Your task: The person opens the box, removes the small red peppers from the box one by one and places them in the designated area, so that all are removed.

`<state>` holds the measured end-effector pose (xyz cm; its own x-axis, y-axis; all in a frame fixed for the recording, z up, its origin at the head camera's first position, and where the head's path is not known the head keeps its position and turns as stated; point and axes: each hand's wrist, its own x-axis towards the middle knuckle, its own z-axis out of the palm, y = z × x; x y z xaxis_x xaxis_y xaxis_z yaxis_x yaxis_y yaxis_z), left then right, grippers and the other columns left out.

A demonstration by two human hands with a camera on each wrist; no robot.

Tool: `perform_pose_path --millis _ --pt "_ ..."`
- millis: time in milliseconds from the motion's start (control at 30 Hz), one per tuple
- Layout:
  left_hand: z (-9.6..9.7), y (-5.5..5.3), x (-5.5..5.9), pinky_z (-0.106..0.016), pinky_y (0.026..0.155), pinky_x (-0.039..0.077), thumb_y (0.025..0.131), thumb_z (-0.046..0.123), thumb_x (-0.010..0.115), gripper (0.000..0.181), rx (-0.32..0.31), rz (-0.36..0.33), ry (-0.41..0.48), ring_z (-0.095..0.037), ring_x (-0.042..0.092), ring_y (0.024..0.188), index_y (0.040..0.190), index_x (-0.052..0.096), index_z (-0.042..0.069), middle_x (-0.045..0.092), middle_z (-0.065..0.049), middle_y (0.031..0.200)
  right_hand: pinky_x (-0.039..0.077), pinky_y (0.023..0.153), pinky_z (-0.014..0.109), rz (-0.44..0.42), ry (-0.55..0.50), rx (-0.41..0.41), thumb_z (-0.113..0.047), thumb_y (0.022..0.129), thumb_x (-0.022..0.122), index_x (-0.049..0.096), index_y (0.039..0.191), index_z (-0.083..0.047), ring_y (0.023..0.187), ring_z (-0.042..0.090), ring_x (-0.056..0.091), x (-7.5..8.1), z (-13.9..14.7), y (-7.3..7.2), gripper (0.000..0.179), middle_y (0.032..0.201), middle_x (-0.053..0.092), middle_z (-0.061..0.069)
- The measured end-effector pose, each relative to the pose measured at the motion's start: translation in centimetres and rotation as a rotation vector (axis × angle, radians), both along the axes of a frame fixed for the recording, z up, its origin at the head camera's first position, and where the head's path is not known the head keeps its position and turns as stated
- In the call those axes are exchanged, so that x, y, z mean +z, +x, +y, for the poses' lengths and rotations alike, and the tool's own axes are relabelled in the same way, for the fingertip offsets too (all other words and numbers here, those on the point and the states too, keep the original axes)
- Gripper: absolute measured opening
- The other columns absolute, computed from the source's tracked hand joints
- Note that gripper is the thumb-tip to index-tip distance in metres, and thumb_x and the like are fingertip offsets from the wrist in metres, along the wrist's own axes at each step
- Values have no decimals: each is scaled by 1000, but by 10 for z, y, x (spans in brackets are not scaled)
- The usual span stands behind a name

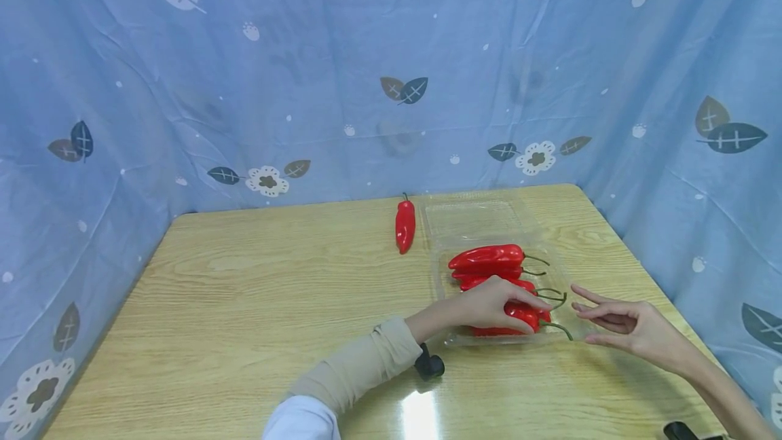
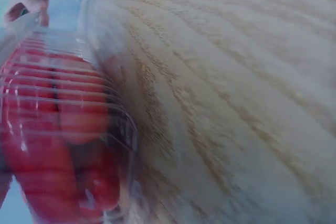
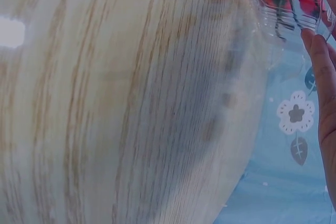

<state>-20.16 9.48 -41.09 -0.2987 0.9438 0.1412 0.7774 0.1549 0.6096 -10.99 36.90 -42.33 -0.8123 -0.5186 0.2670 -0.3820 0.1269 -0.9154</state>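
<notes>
Several glossy red peppers [image 1: 489,259] with long green stems lie side by side in a clear plastic clamshell box [image 1: 441,284] at the right of the table. My left hand [image 1: 482,304] reaches over the near end of the box, thumb and fingers curved round the nearest red pepper [image 1: 519,316] at its stem end. Its palm hides part of the peppers below. Just right of the stems is my right hand [image 1: 641,331], fingers extended and parted from the thumb, with nothing between them. In the right wrist view its fingers [image 3: 321,66] reach toward the box end.
One more red pepper [image 1: 405,226] lies on the wooden table [image 1: 263,304], left of the box's open lid [image 1: 473,216]. A blue leaf-print curtain [image 1: 330,87] encloses the back and sides. Black wrist-camera parts [image 1: 430,364] show below the left forearm.
</notes>
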Motion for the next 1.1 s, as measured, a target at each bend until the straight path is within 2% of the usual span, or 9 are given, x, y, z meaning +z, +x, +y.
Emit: perform_pose_path --millis 133,267,367,500,567,633,833,967,1100 --pt "4 2 1 -1 78 37 86 22 73 50 -16 85 -35 10 52 92 133 59 13 66 6 117 52 84 27 1 13 -12 19 78 65 58 112 19 119 11 55 0 0 0 35 147 44 -3" --pt "2 3 5 -1 76 38 85 21 73 50 9 80 -14 10 55 93 132 59 11 67 6 117 51 85 26 9 28 -24 20 77 65 57 111 21 119 11 55 0 0 1 35 147 44 -3" --pt "-2 3 9 -1 82 38 84 18 74 50 51 12 17 10 56 102 132 60 11 67 6 119 51 85 26 6 23 -16 20 77 65 57 111 20 119 12 55 0 0 1 35 147 44 -3" --pt "-6 2 12 -5 90 40 84 10 73 53 27 -188 72 12 53 109 135 56 7 66 1 122 51 85 27 -13 -20 15 21 78 62 57 113 20 120 11 55 0 -1 0 35 147 44 -3" --pt "-7 2 11 -7 92 39 84 9 73 55 8 -256 88 14 51 111 136 54 6 65 -1 124 51 85 28 -28 -43 30 22 78 61 58 114 18 120 12 55 0 -1 0 36 147 44 -2" --pt "-7 3 8 -7 93 38 85 12 73 52 9 -243 92 14 48 115 134 57 7 62 -1 128 51 85 29 -42 -61 41 23 79 60 59 115 16 120 12 55 0 -1 -1 37 147 43 -2" --pt "-6 5 1 -4 93 34 84 19 75 37 31 -96 75 13 46 117 120 68 11 63 3 127 51 85 28 -38 -33 12 22 78 62 59 113 18 120 13 54 1 -1 0 35 147 44 -2" --pt "-6 6 1 -3 92 33 84 24 76 44 26 -46 20 15 47 109 126 64 16 64 9 123 52 84 28 -34 -35 10 22 78 62 57 113 20 119 14 55 0 0 0 35 147 44 0" --pt "-6 9 1 -3 91 34 81 27 78 54 72 -101 -51 13 49 110 130 58 17 61 10 127 53 83 29 -52 -53 15 23 79 60 57 115 20 120 14 55 -1 1 0 36 147 44 0"
